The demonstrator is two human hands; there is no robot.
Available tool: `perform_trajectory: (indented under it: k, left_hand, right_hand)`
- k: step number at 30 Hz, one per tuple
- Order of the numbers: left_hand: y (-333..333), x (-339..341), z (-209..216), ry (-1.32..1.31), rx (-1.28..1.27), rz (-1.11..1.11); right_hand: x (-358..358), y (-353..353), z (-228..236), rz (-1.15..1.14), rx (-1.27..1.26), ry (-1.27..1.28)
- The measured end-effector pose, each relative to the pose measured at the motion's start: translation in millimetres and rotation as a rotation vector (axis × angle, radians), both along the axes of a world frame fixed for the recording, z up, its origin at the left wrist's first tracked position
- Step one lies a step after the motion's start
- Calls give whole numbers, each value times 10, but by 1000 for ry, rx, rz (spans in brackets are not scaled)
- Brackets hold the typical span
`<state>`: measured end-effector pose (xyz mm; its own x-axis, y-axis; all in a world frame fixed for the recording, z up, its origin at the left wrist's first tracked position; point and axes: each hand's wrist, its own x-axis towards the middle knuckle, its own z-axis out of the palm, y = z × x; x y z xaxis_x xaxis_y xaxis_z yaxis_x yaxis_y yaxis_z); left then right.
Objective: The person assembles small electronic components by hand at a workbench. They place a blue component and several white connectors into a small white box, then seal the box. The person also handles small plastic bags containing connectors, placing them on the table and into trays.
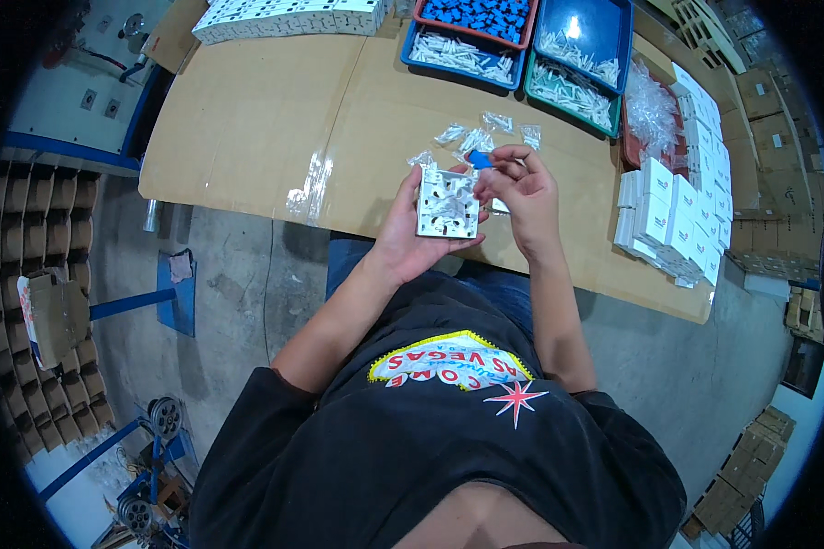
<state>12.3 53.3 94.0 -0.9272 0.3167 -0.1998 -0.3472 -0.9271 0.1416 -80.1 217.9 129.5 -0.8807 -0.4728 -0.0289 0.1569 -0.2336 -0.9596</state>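
My left hand (399, 242) grips a white square plastic box (425, 218) from its left side and underneath, just over the table's near edge. Dark slots dot the open face of the box, and something clear and shiny, perhaps a small plastic bag, lies inside it. A small blue plastic piece (479, 160) is pinched in my right hand (533, 197), above the box's upper right corner. Just beyond both hands, several small clear bags (476, 140) with white parts lie on the table. Part of another white item (499, 207) shows beneath my right hand.
Cardboard covers the table (247, 128). At its back stand a red tray (525, 41) of blue pieces, a blue tray (410, 62) and a green tray (558, 108) of white parts. White boxes (655, 215) are stacked at right, near a heap of clear plastic bags (652, 105).
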Motion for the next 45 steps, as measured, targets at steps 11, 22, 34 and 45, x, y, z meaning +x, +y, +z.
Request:
perform_trajectory:
  k: [11,22,34,45]
  left_hand:
    - [67,24,30,-130,-263,37]
    - [70,38,26,-146,-305,37]
    - [59,68,-146,-127,-239,17]
    - [-62,61,-99,-31,-235,-18]
  right_hand:
    - [128,-195,-15,-34,507,985]
    - [159,-260,-45,-50,534,1028]
    - [162,-234,-160,35,619,1015]
    - [292,-129,-210,12,751,967]
